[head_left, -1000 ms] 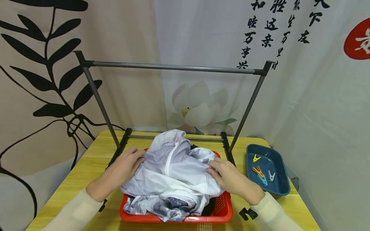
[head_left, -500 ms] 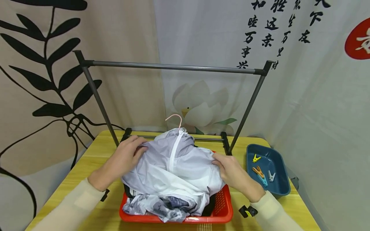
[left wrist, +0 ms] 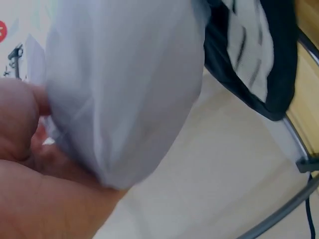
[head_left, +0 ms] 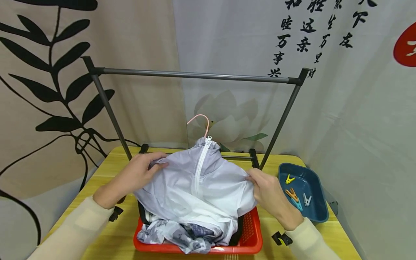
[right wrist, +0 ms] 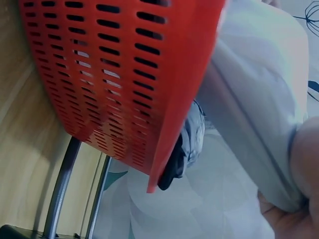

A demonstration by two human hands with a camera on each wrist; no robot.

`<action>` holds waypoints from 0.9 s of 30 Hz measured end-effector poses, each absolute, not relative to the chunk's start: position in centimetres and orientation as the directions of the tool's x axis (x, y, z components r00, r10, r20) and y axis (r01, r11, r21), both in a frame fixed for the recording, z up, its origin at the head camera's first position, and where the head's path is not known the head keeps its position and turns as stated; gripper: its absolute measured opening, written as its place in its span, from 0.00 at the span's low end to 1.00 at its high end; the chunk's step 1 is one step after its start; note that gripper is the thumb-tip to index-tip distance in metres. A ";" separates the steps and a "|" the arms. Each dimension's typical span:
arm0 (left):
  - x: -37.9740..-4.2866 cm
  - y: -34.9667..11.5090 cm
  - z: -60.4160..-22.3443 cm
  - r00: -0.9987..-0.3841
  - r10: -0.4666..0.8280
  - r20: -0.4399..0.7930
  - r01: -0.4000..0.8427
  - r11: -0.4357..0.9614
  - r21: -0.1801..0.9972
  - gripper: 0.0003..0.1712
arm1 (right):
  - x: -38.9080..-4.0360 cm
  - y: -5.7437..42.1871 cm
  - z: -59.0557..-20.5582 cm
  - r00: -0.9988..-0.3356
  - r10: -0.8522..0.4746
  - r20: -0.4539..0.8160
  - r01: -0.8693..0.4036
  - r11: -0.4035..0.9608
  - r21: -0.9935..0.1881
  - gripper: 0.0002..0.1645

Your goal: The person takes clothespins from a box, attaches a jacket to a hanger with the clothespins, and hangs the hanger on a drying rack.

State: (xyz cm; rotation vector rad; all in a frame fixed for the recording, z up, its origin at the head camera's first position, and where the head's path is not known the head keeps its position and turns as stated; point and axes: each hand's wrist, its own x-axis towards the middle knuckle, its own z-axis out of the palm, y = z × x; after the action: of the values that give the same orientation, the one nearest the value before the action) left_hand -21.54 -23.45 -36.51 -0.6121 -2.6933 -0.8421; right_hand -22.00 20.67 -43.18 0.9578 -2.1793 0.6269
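A pale lilac and white zip jacket (head_left: 175,187) is held up by its shoulders over the red basket (head_left: 256,227), its lower part still overlapping the clothes there. The pink hook of a clothes hanger (head_left: 208,125) rises from its collar, above the white zipper (head_left: 199,169); the hanger's body is hidden inside. My left hand (head_left: 141,173) grips the shoulder on the left, thumb in front of the fabric (left wrist: 119,99). On the other side my right hand (head_left: 268,189) pinches the opposite shoulder, and the right wrist view shows fingers bent round the cloth (right wrist: 254,129).
Grey-patterned clothing (head_left: 172,234) and dark garments lie in the basket. Behind it stands a grey metal rack (head_left: 195,74) with a high crossbar. A blue tray (head_left: 307,177) at the right holds several clothespins (head_left: 292,195). The wooden table (head_left: 110,231) carries all of these.
Both hands have raised the jacket by its shoulders, and they now sit farther apart. The pink hanger hook has come into sight and risen, and the collar now stands upright.
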 end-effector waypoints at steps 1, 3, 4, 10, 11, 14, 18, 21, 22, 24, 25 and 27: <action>-21.5 -23.4 -36.4 -0.864 0.315 0.394 0.485 0.731 0.479 0.15 | -21.9 20.7 -43.1 -0.495 -0.453 0.742 -0.777 0.613 -0.144 0.20; -21.3 -23.2 -36.2 -0.823 0.303 0.480 0.530 0.714 0.458 0.21 | -21.8 20.8 -42.9 -0.470 -0.451 0.759 -0.784 0.608 -0.125 0.20; -21.2 -23.1 -36.2 -0.798 0.294 0.526 0.553 0.703 0.446 0.24 | -21.7 20.8 -42.7 -0.458 -0.450 0.767 -0.789 0.603 -0.117 0.21; -20.7 -23.0 -36.1 -0.641 0.270 0.718 0.676 0.642 0.362 0.30 | -21.2 20.8 -41.7 -0.406 -0.447 0.797 -0.825 0.554 -0.110 0.22; -20.6 -23.1 -36.1 -0.639 0.270 0.721 0.681 0.634 0.366 0.31 | -21.1 20.8 -41.6 -0.404 -0.447 0.798 -0.829 0.548 -0.112 0.22; -20.2 -23.6 -36.2 -0.675 0.284 0.681 0.671 0.620 0.406 0.32 | -20.9 20.9 -41.7 -0.398 -0.451 0.799 -0.836 0.536 -0.114 0.23; -19.9 -24.3 -36.2 -0.757 0.346 0.555 0.626 0.626 0.464 0.33 | -20.3 21.2 -42.3 -0.407 -0.464 0.787 -0.831 0.545 -0.108 0.26; -19.7 -25.0 -36.1 -0.792 0.417 0.445 0.607 0.616 0.502 0.29 | -19.7 21.5 -43.0 -0.411 -0.477 0.777 -0.833 0.544 -0.106 0.28; -19.7 -25.3 -36.0 -0.795 0.444 0.413 0.606 0.608 0.513 0.28 | -19.6 21.6 -43.2 -0.412 -0.481 0.774 -0.834 0.542 -0.107 0.28; -19.6 -25.7 -35.8 -0.786 0.509 0.352 0.615 0.580 0.534 0.24 | -19.4 21.9 -43.8 -0.410 -0.488 0.770 -0.839 0.533 -0.110 0.29; -19.7 -25.9 -35.8 -0.775 0.544 0.323 0.622 0.561 0.546 0.21 | -19.3 22.0 -44.0 -0.412 -0.492 0.767 -0.841 0.530 -0.112 0.28; -19.8 -26.1 -35.6 -0.749 0.604 0.275 0.636 0.535 0.556 0.18 | -19.2 22.3 -44.5 -0.416 -0.505 0.757 -0.846 0.520 -0.118 0.25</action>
State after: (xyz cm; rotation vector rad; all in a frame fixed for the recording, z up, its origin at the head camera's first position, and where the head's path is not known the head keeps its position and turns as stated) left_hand -19.79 -26.13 -35.56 -1.0943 -2.7092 -1.0134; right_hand -19.19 22.34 -44.53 1.0946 -2.0902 0.6540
